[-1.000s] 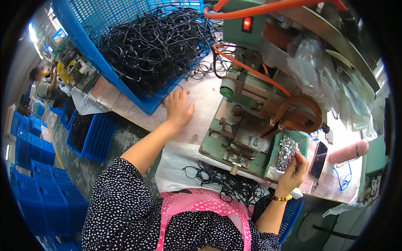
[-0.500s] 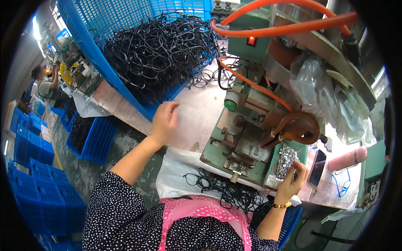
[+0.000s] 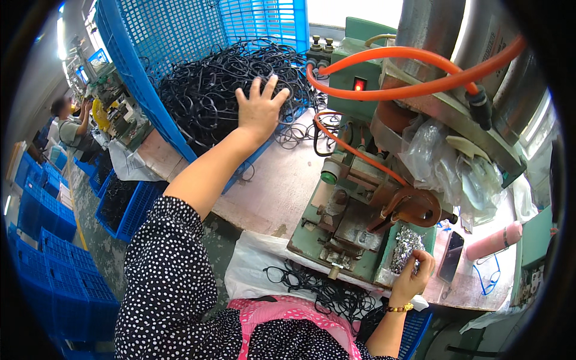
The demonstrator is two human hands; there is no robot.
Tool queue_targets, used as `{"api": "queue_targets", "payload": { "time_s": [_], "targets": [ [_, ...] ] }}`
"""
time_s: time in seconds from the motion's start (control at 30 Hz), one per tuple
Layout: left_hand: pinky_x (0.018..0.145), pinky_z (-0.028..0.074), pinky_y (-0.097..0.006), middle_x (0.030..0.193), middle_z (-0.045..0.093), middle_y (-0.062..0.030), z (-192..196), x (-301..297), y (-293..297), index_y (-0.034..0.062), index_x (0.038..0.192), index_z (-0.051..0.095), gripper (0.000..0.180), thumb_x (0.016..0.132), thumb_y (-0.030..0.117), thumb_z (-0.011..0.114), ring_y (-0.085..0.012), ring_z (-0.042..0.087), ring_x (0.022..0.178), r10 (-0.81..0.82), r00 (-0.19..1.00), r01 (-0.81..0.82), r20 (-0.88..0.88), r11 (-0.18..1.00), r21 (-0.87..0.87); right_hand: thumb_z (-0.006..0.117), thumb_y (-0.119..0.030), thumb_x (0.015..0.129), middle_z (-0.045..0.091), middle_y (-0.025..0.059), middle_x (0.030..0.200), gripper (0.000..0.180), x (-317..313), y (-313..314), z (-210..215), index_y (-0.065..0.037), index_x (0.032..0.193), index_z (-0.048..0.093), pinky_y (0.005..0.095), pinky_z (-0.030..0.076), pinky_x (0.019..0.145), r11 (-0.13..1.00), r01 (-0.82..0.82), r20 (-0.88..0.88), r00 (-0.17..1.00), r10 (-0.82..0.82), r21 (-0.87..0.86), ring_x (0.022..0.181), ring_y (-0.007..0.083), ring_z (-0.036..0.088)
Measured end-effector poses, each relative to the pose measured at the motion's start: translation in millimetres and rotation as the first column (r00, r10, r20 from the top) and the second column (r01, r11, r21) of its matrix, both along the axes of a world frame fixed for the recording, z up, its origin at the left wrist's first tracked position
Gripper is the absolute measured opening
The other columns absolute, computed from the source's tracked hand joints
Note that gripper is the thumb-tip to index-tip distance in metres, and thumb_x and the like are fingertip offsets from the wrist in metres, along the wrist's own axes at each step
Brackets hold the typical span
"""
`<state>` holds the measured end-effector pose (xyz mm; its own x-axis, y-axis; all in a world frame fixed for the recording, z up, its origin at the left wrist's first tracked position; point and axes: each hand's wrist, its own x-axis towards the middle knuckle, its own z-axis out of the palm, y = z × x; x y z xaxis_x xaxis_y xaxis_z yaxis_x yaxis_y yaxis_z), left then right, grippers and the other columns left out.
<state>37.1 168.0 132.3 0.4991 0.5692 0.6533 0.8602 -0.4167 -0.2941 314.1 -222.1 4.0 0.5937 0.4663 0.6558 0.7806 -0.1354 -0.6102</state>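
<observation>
My left hand point(image 3: 260, 113) reaches forward with its fingers spread, over the near right part of a tangled heap of thin black straps point(image 3: 204, 90). The heap fills a large blue plastic basket point(image 3: 141, 78). My right hand point(image 3: 413, 277) is at the near edge of a green tray point(image 3: 384, 277) of small silver metal pieces point(image 3: 408, 247). Its fingers are bent in toward the thumb; whatever they may pinch is too small to make out. Left of the tray stands a green bench press point(image 3: 354, 231). More black straps point(image 3: 324, 285) lie on white sheeting in front of me.
Orange air hoses point(image 3: 414, 93) arch over the press. Clear plastic bags point(image 3: 444, 162) hang at its right. A phone point(image 3: 451, 257), a pink bottle point(image 3: 495, 241) and blue-framed glasses point(image 3: 489, 277) lie at the right. A person point(image 3: 75, 126) works far left, near stacked blue crates point(image 3: 66, 276).
My left hand has moved forward and right, from beside the basket to over the strap heap, and its fingers have spread. My right hand stays by the tray. The view has shifted slightly.
</observation>
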Motion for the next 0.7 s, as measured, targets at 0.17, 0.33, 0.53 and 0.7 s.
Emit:
{"api": "queue_targets", "payload": {
  "time_s": [0.17,0.33,0.53,0.7],
  "targets": [
    [0.099,0.032,-0.078,0.137,0.055,-0.0019,-27.1,29.2,-14.9,0.0214,0.112,0.070,0.024,0.089,0.018,0.062,-0.0345,0.043,0.136,-0.168,0.983,0.166,-0.079,0.986,-0.035,0.061,0.006,0.087,0.064,0.0127,0.098,0.013,-1.1,0.5,-1.1,-0.001,0.096,0.063,0.0393,0.046,0.090,1.000,0.009,-0.039,0.999,-0.009,-0.002,0.096,0.0299,0.059],
    [0.103,0.023,-0.082,0.144,0.051,-0.0065,-58.8,7.7,-47.1,0.0152,0.111,0.067,0.024,0.087,0.014,0.061,-0.0374,0.036,0.143,-0.312,0.945,0.314,-0.103,0.949,0.004,0.061,0.006,0.088,0.064,0.0124,0.098,0.011,0.8,0.6,-2.9,-0.001,0.097,0.063,0.0393,0.046,0.090,1.000,-0.001,-0.053,0.999,0.001,0.000,0.096,0.0295,0.059],
    [0.113,0.018,-0.074,0.149,0.049,-0.0064,-77.2,-19.1,-80.4,0.0215,0.132,0.059,0.050,0.085,0.007,0.062,-0.0318,0.033,0.149,-0.356,0.927,0.341,-0.120,0.932,-0.126,0.059,0.006,0.089,0.061,0.0096,0.097,0.010,0.4,-0.3,-5.9,0.000,0.097,0.061,0.0358,0.047,0.089,1.000,-0.004,-0.117,0.993,0.005,0.009,0.095,0.0246,0.058],
    [0.116,0.026,-0.060,0.155,0.045,-0.0059,-62.6,-41.2,-82.0,0.0233,0.140,0.056,0.054,0.088,0.009,0.058,-0.0292,0.038,0.146,-0.456,0.863,0.441,-0.219,0.890,-0.116,0.059,0.005,0.092,0.061,0.0089,0.098,0.008,2.4,-0.5,-8.1,0.001,0.098,0.061,0.0322,0.048,0.088,1.000,-0.017,-0.119,0.993,0.018,0.012,0.092,0.0216,0.059]
  ]
}}
